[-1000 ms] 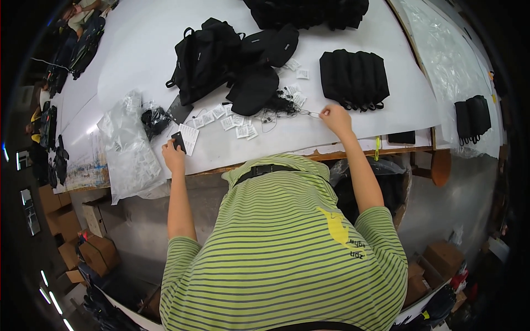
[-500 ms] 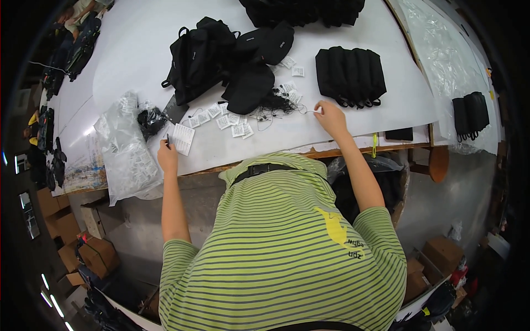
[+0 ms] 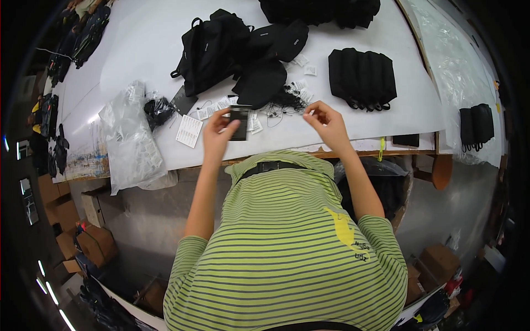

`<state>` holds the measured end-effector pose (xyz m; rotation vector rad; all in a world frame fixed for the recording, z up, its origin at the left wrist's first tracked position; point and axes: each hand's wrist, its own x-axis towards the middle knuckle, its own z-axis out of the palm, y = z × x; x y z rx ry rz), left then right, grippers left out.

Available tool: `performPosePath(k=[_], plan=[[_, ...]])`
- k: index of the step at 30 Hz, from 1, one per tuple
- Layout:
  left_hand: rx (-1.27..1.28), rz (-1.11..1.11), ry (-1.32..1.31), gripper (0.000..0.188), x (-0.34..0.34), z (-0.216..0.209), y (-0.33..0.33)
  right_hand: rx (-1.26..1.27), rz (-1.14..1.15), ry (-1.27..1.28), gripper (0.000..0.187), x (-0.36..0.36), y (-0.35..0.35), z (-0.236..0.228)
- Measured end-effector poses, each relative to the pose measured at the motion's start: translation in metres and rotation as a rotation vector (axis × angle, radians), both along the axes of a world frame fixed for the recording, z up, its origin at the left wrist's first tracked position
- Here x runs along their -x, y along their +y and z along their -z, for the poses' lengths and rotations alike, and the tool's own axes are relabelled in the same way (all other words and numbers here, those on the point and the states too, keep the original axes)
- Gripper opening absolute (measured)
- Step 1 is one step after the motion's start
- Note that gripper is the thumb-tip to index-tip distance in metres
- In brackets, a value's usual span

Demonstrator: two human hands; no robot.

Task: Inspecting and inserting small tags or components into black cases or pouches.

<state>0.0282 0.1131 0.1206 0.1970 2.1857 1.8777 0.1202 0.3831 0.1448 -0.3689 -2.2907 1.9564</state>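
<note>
My left hand (image 3: 216,135), slightly blurred, grips a dark rectangular hang tag (image 3: 239,124) between thumb and fingers, above the table's front part. To its right, my right hand (image 3: 327,124) has thumb and forefinger pinched together; whatever they hold is too small to make out. Between the hands and a little farther away lies a tangle of thin black strings (image 3: 287,102). Small white labels (image 3: 255,123) are scattered beside it, some partly hidden behind the tag. A white printed card (image 3: 189,131) lies left of my left hand, with a dark flat card (image 3: 183,101) beyond it.
Black bags (image 3: 212,52) are heaped at the far middle, and a row of folded black bags (image 3: 362,80) lies on the right. A clear plastic bag (image 3: 130,143) of white labels sits at left beside a bundle of black strings (image 3: 158,112). Cardboard boxes (image 3: 95,243) stand below left.
My left hand has moved right from beside the white card, bringing the dark hang tag with it. My right hand remains pinched near the strings; the view has shifted slightly.
</note>
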Motion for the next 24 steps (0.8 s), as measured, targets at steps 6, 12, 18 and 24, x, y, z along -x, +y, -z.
performPosePath(k=[6,12,18,24], plan=[[-0.076,0.229,-0.123,0.036,-0.021,-0.054,0.05,-0.1,-0.044,0.076,0.006,0.005,-0.043,-0.04],[0.01,0.259,0.257,0.02,-0.02,-0.059,0.047,0.002,0.083,0.009,0.009,0.003,-0.051,-0.052],[-0.384,0.266,-0.19,0.019,-0.031,-0.059,0.024,0.105,0.017,-0.019,0.01,0.014,-0.077,-0.054],[-0.481,0.111,-0.259,0.04,-0.024,-0.079,-0.003,0.114,-0.065,-0.037,0.01,0.037,-0.118,-0.059]])
